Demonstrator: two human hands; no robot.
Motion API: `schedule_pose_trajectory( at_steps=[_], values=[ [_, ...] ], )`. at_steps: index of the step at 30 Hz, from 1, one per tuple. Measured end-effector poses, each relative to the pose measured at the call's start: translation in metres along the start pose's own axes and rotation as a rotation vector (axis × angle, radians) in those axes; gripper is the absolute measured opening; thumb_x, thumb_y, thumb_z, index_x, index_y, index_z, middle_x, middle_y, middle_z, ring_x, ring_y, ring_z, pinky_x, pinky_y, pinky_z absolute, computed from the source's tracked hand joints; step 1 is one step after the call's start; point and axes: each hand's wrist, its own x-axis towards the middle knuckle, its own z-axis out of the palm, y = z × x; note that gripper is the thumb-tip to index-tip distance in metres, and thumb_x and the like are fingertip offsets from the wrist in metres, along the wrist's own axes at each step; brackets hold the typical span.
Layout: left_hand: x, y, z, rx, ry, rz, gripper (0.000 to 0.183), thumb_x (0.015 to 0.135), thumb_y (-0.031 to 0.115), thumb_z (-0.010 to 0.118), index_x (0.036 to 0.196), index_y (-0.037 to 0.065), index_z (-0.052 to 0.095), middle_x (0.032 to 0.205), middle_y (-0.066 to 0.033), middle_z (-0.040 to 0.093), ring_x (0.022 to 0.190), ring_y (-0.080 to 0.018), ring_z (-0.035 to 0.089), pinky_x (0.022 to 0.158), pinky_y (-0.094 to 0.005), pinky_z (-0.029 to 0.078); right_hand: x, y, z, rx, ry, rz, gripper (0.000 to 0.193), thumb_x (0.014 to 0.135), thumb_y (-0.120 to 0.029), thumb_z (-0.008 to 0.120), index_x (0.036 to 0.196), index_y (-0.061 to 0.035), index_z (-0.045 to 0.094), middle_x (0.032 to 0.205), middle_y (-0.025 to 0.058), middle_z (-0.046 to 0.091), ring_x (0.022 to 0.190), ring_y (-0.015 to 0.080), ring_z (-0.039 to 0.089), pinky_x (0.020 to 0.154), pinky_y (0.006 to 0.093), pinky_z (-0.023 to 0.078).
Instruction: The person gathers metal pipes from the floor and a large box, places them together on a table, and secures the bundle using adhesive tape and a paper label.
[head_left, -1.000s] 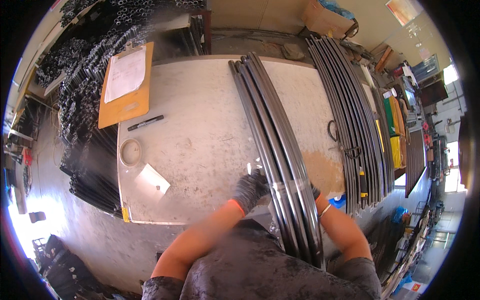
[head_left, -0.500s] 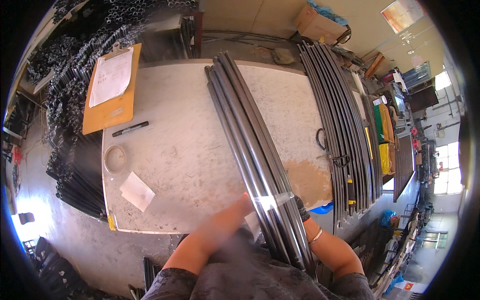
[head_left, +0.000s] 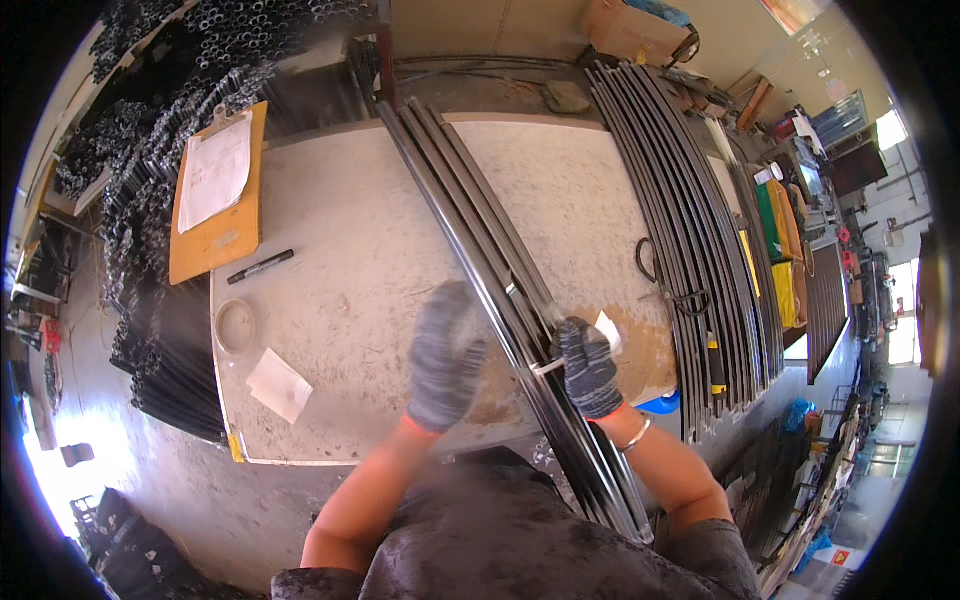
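A bundle of long, shiny dark metal tubes (head_left: 478, 252) lies slantwise over the table, its near end reaching past the front edge beside my body. A strip of clear tape (head_left: 547, 368) crosses the tubes near their middle. My right hand (head_left: 588, 372), in a dark grey glove, is closed against the bundle's right side at the tape; its fingertips are partly hidden. Left of the tubes, my gloved left hand (head_left: 446, 358) is raised, apart from them and blurred by motion. Its fingers look stretched out, and nothing shows in it.
The pale worktable (head_left: 330, 220) carries a clipboard (head_left: 218, 200), a black marker (head_left: 261, 266), a tape roll (head_left: 236, 326) and a paper slip (head_left: 280, 385). Scissors (head_left: 690, 302) lie by a row of dark tubes (head_left: 680, 200) on the right. Stacked tubes (head_left: 150, 230) stand left.
My left hand has come away from the bundle, up and to the left. My right hand has moved from beneath the bundle's right side into view beside the tape. The tubes' far end has shifted left.
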Motion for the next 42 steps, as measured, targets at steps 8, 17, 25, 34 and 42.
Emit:
schedule_pose_trajectory(
  at_steps=[8,17,25,34,42],
  values=[
    [0.019,-0.023,0.014,0.163,-0.398,0.072,0.086,0.065,0.027,0.080,0.133,0.000,0.037,0.135,-0.0200,0.042,0.126,-0.0359,0.039,0.107,-0.0405,0.031,0.026,-0.041,-0.012,0.779,-0.127,0.432,0.021,0.096,-0.017,0.046,0.094,0.0001,0.059,0.083,0.0099,0.062,0.080,0.0178,0.059,0.073,0.0309,0.047],
    [0.008,-0.020,0.049,0.427,-0.437,0.235,0.049,0.069,0.023,0.073,0.111,0.005,0.056,0.108,-0.0135,0.059,0.101,-0.0295,0.054,0.089,-0.0398,0.043,0.028,-0.033,-0.002,0.845,0.009,0.329,0.027,0.097,-0.025,0.046,0.091,-0.0007,0.057,0.083,0.0054,0.060,0.078,0.0148,0.055,0.076,0.0299,0.046],
    [0.029,0.026,0.051,0.101,-0.403,-0.385,0.016,0.091,0.008,0.047,0.100,0.002,0.060,0.075,-0.0059,0.062,0.062,-0.0179,0.059,0.055,-0.0305,0.050,0.067,-0.039,-0.046,0.783,-0.114,0.274,0.025,0.090,-0.018,0.055,0.104,0.0018,0.056,0.094,0.0182,0.061,0.084,0.0323,0.060,0.077,0.0403,0.049],
    [0.003,0.012,-0.004,0.466,-0.404,0.031,0.014,0.089,0.012,0.052,0.088,0.001,0.060,0.074,-0.0149,0.062,0.068,-0.0261,0.060,0.060,-0.0339,0.047,0.064,0.010,-0.044,0.397,-0.563,0.299,0.030,0.089,-0.031,0.051,0.090,-0.0043,0.065,0.077,0.0148,0.065,0.074,0.0306,0.062,0.066,0.0391,0.048],
    [0.006,-0.007,-0.016,0.040,-0.697,0.026,0.024,0.087,0.022,0.057,0.072,0.005,0.062,0.056,-0.0009,0.052,0.051,-0.0100,0.045,0.049,-0.0267,0.040,0.064,-0.020,-0.046,0.284,-0.248,-0.376,0.019,0.083,-0.018,0.056,0.098,-0.0092,0.065,0.100,0.0112,0.063,0.093,0.0292,0.058,0.085,0.0399,0.047]
  ],
)
